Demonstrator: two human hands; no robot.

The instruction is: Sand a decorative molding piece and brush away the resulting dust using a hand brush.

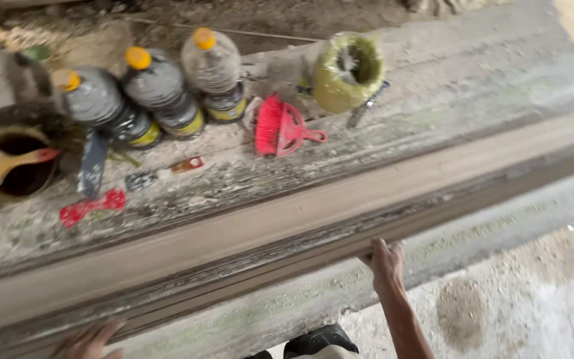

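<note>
- Both hands under the long wooden beam (287, 229): right hand (386, 266) cupping its lower edge, left hand (88, 340) spread open against it.
- Best kept level, grips well apart.
- Beyond, on the ledge (433, 100): red brush (277, 126), three bottles (161, 93).

A worn concrete ledge (433, 86), stained and dusty, is seen in daylight. Bare earth (187, 16) is seen behind it, and a pale concrete floor (533, 299) below.

Right hand (386, 264) reaches forward with fingers curled, left hand (90, 340) spread low at the frame's edge
</note>
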